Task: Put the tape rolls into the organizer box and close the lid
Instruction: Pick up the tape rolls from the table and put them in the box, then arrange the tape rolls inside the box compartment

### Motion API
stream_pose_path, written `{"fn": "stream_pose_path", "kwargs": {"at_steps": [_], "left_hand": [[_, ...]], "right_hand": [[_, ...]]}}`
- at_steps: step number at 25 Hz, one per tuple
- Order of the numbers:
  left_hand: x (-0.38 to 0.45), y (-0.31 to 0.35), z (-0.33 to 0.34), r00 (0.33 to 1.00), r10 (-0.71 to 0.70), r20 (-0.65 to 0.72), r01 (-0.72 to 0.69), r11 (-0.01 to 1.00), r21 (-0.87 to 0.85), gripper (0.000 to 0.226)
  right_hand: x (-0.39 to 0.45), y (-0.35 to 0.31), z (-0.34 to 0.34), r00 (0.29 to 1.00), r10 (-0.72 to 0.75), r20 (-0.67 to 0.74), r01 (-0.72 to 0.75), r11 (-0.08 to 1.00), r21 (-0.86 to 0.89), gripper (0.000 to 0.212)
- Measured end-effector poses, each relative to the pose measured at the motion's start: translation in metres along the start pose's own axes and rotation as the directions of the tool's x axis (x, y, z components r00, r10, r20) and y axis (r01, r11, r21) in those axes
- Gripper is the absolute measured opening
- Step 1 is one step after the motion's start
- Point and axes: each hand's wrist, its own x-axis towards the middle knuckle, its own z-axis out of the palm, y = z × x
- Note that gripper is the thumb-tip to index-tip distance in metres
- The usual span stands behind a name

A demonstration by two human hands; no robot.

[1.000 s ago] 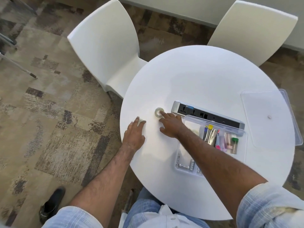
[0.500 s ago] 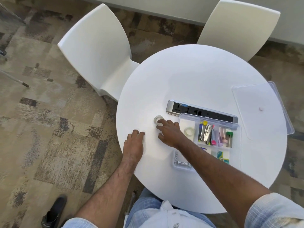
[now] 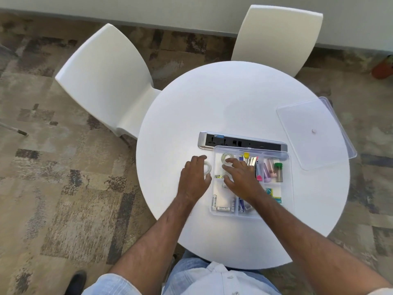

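Clear tape roll [image 3: 207,168] lies on the white table [image 3: 223,107], half under the left hand [image 3: 194,179], fingers loosely spread. Another roll [image 3: 226,156] sits in the organizer box [image 3: 287,188]; right hand [image 3: 240,179] fingers spread above. Battery lettering is unreadable.

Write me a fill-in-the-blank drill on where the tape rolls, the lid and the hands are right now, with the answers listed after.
1. The left hand rests over a tape roll lying on the ____, outside the organizer box.
2. The right hand reaches into the box beside a second tape roll in its far-____ compartment.
3. The clear lid lies to the ____ of the box.
4. Behind the box sits a power ____.

Answers: table; left; right; strip
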Motion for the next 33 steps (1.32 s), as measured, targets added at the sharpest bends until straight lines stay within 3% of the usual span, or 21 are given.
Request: {"fn": "stream_pose_path", "kwargs": {"at_steps": [7,17,24,28,33], "left_hand": [[0.025,0.044,0.013,0.995,0.090,0.041,-0.090,0.996,0.010,0.062],[-0.006,-0.024,0.023,0.988,-0.153,-0.024,0.153,0.988,-0.005,0.052],[-0.005,-0.075,0.046,0.963,-0.269,0.025,0.267,0.963,0.044,0.068],[0.017,-0.080,0.059,0.961,-0.269,0.061,0.260,0.958,0.119,0.076],[0.026,-0.089,0.079,0.969,-0.241,-0.061,0.249,0.948,0.197,0.085]], "right_hand": [[-0.004,0.025,-0.012,0.999,0.053,-0.005,-0.052,0.995,0.081,0.042],[-0.014,0.028,-0.007,1.000,0.026,-0.005,-0.025,0.986,0.162,0.040],[0.006,0.029,-0.005,0.997,0.044,-0.060,-0.035,0.990,0.140,0.035],[0.026,0.025,-0.007,0.995,0.070,-0.078,-0.064,0.996,0.069,0.032],[0.050,0.022,-0.007,0.995,0.010,-0.099,-0.007,1.000,0.026,0.030]]}}
